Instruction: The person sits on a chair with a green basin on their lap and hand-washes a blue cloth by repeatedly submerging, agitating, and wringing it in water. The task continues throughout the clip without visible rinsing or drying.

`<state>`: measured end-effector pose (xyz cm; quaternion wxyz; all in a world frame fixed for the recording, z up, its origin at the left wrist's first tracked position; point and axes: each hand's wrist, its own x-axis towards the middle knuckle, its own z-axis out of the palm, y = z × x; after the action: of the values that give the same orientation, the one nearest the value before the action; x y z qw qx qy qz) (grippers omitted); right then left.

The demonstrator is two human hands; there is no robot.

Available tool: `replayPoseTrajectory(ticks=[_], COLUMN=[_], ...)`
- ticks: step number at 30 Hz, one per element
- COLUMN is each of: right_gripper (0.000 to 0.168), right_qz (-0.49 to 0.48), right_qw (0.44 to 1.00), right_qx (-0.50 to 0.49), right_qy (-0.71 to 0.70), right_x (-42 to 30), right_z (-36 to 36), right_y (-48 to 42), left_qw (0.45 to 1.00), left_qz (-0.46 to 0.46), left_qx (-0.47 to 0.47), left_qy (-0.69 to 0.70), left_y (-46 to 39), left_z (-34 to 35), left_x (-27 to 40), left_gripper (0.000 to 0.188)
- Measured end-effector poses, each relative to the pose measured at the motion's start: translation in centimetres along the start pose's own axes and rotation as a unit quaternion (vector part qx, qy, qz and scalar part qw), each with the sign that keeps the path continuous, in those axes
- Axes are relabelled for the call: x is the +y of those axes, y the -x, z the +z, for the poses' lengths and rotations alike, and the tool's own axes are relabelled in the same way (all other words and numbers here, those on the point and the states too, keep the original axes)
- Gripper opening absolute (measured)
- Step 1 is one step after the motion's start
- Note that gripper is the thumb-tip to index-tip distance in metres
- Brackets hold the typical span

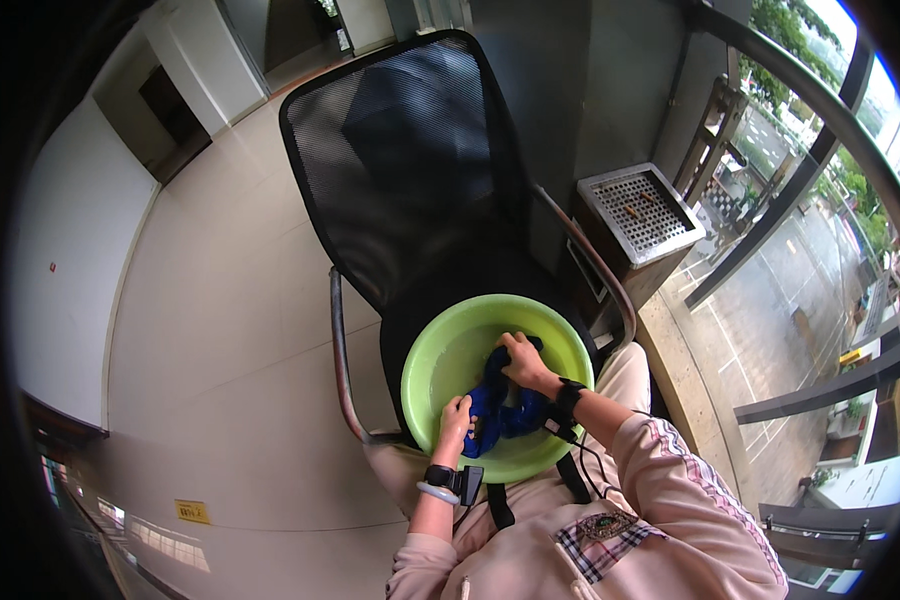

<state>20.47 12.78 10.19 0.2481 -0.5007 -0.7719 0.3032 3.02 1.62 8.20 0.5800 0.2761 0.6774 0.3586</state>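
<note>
A light green plastic basin (429, 352) with water in it rests on the black seat of an office chair, its near rim by my lap. Inside lies a wet, bunched dark blue cloth (521, 421). My left hand (456, 424) grips the cloth at its left end, near the basin's left wall. Farther in, my right hand (523, 362) holds the upper part of the same cloth, fingers curled over it. Each wrist wears a black strap with a small device; a cable hangs from the right one.
The mesh chair (412, 127) has metal armrests on both sides of the basin. Right of it stands a bin with a perforated metal top (641, 210) bearing cigarette butts. Railings (787, 225) and glass line the right side. Pale floor tiles (247, 352) spread left; a yellow sticker (192, 512) marks them.
</note>
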Motion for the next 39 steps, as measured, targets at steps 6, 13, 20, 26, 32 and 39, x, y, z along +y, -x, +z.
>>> replayPoseTrajectory(ticks=[6,13,20,26,32,39], right_gripper=[0.027,0.031,0.005,0.013,0.047,0.068], right_qz=[0.181,0.296,0.202,0.344,0.243,0.035], right_qw=[0.983,0.938,0.875,0.779,0.963,0.929], right_qx=[0.019,-0.141,-0.099,-0.063,-0.079,-0.180], right_qy=[0.018,-0.115,-0.429,-0.521,0.083,0.322], right_x=[0.2,-2.5,-5.3,-0.5,-0.4,-2.9], right_z=[0.0,2.6,-2.9,-3.5,-2.5,1.0], right_y=[0.3,1.7,1.8,2.6,1.6,-0.6], left_qw=[0.999,0.990,0.987,0.992,0.979,0.953], left_qz=[-0.024,0.051,0.073,0.090,0.113,0.141], left_qx=[0.032,-0.080,0.025,0.090,0.128,0.110], left_qy=[0.030,0.100,0.140,0.006,-0.108,-0.244], left_y=[2.0,1.0,2.3,-0.4,0.7,2.1], left_z=[-0.5,0.0,-0.6,0.4,0.2,-0.5], left_x=[1.5,0.4,1.9,-1.0,0.4,0.4], left_gripper=[0.013,0.021,0.043,0.049,0.048,0.050])
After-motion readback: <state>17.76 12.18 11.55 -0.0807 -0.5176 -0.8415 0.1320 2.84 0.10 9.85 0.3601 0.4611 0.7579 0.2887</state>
